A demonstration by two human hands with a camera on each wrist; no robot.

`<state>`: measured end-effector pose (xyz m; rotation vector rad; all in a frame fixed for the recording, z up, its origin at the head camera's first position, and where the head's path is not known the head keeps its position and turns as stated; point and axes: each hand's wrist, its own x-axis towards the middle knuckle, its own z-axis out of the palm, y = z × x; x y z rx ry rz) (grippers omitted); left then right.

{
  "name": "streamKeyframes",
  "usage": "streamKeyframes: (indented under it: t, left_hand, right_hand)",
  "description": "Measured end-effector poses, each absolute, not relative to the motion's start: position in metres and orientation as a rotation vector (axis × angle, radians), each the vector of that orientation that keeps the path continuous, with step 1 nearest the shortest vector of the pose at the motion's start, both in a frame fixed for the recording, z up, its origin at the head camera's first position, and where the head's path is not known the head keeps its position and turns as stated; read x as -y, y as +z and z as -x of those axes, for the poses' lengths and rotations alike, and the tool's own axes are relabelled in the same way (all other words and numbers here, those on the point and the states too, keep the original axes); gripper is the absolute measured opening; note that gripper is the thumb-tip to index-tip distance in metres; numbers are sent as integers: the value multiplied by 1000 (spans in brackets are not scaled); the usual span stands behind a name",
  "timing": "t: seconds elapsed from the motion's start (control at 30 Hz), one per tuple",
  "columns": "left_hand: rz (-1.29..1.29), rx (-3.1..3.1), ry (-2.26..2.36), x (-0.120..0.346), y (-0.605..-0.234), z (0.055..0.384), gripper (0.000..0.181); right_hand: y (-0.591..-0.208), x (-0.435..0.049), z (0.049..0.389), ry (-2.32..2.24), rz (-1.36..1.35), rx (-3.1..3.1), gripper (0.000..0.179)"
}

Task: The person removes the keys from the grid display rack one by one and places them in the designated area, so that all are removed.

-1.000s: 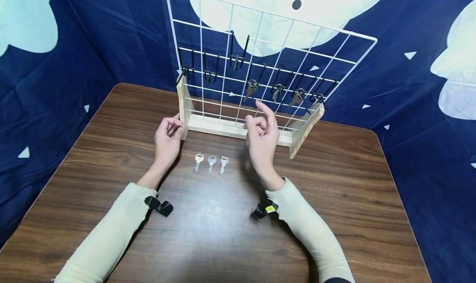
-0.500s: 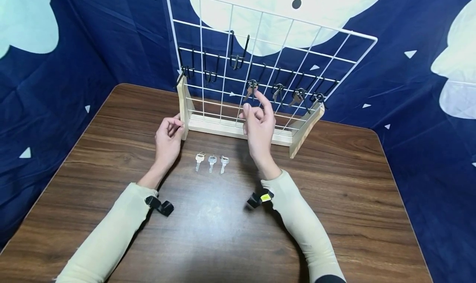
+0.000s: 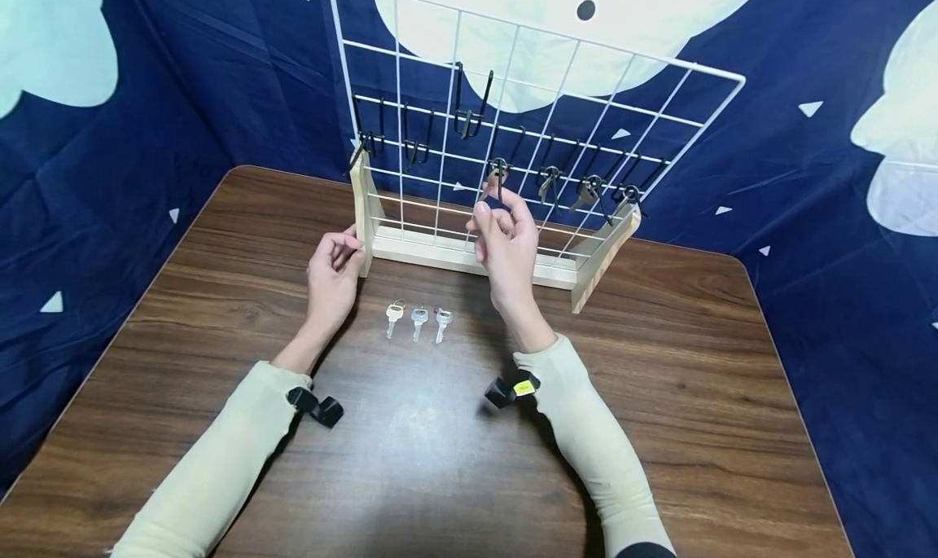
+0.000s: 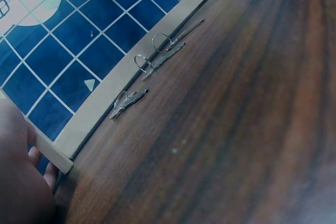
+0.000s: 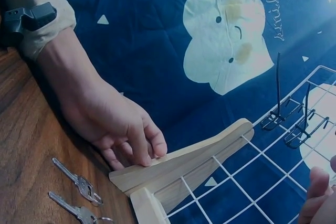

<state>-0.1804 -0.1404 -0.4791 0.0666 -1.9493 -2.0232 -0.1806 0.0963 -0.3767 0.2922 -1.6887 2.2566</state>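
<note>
**Grip Status and Surrounding Obstructions**

Reference: head view, clock centred on the right hand (image 3: 510, 248), 12 o'clock pointing away from the person.

Right side: at 12 o'clock, the index fingertip is at the lower part of a brownish metal key (image 3: 495, 178), which hangs from a black wire hook (image 3: 499, 165) on the white wire grid panel (image 3: 518, 27). The gap between thumb and index finger is narrow; whether they pinch the key cannot be told.

Left side: at 9 o'clock, the left hand (image 3: 333, 273) holds the lower front end of the pale wooden left upright (image 3: 361, 208), its fingers partly visible beyond the wood in the left wrist view.

Obstructions:
- 1 o'clock: a dull grey metal key (image 3: 546, 183), hanging near.
- 2 o'clock: a second brownish metal key (image 3: 587, 191), hanging further out.
- 3 o'clock: the pale wooden right upright (image 3: 605, 257).
- 10 to 11 o'clock: a low black double-prong hook (image 3: 415, 151) and a raised black double-prong hook (image 3: 467, 120).
- 8 o'clock: three silver metal keys with rings (image 3: 419, 316), lying side by side on the brown wood-grain table (image 3: 410, 468).

A pale wooden crossbar (image 3: 425, 251) joins both uprights, partly hidden by the right hand.
</note>
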Motion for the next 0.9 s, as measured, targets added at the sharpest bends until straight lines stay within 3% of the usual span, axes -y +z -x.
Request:
streamKeyframes:
  t: [0.37,0.9]
  left_hand:
    - [-65,1939,-2040,141,-479,180,5]
    - [-72,1951,-2037,141,-478,180,5]
  right_hand:
    - [-372,-95,180,2287,-255,1617,9]
    - [-363,-92,172,2289,-322,1553,20]
